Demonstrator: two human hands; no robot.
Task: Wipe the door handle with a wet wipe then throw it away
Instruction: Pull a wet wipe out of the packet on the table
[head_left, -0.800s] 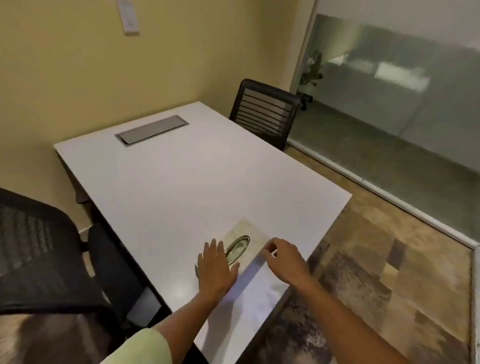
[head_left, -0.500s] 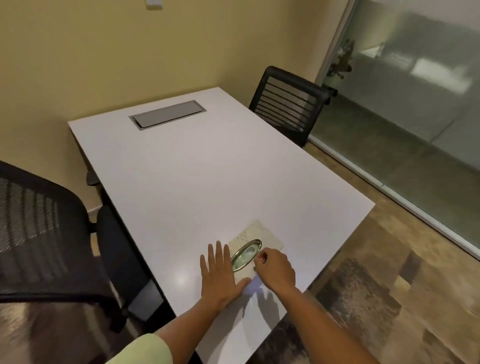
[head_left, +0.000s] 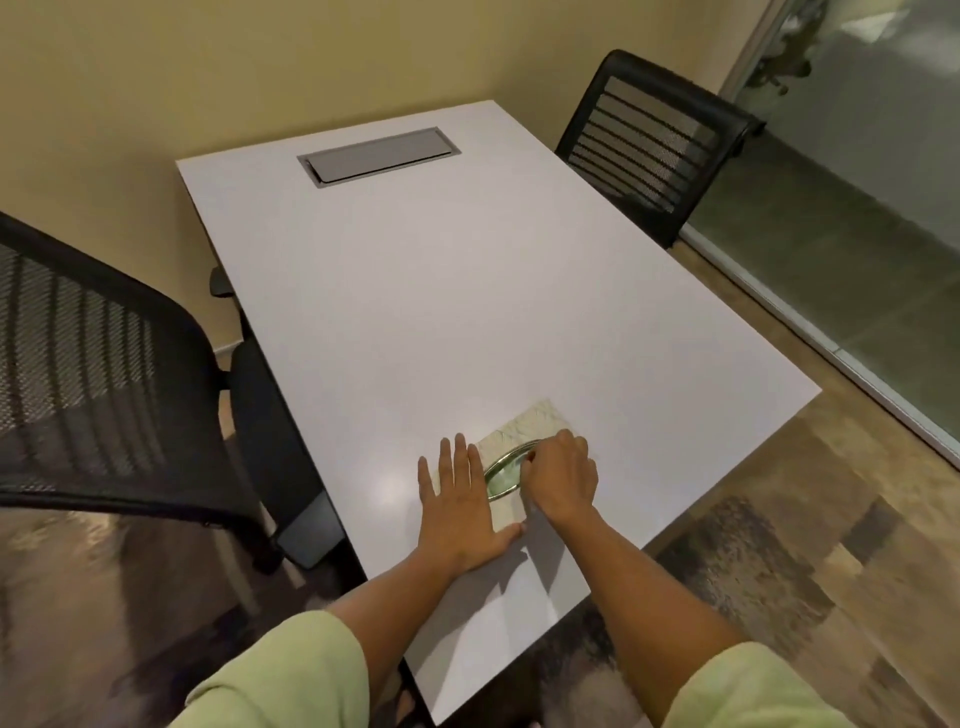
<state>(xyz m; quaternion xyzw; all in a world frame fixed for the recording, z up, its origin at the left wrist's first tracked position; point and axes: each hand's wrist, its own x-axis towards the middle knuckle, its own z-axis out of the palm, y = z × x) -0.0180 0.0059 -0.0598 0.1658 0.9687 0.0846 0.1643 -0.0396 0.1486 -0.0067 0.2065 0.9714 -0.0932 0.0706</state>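
**A:** Item one, largest: the table (head_left: 467, 312), white, rectangular. What is on it?

**B:** A grey hatch (head_left: 377, 155) set flush near the far edge, shut; its contents are not visible. Otherwise only the wet-wipe pack (head_left: 524, 441), lying flat close to the near edge, toward the near right corner. Two black mesh chairs: one (head_left: 98, 374) at the left edge, one (head_left: 652, 140) at the far right corner.

**A:** The pack, as a container?

**B:** Soft, pale, patterned, with an oval lid (head_left: 504, 473) rimmed in metal colour on top. Whether wipes remain inside cannot be told; no wipe shows.

**A:** Hands?

**B:** Left hand (head_left: 460, 506): fingers spread, palm flat, pressing the pack's left end to the table. Right hand (head_left: 561, 480): fingers curled over the lid's right end, apparently pinching at its tab; whether it grips anything yet I cannot tell, since the knuckles hide the fingertips.

**A:** Step in hand?

**B:** By my judgement, opening the pack to draw a wipe. To do it well, keep the left palm bearing down so the soft pack does not lift with the pull; peel the lid back from its right end; take one wipe only; reseal.

**A:** Door handle, bin?

**B:** Neither in view.
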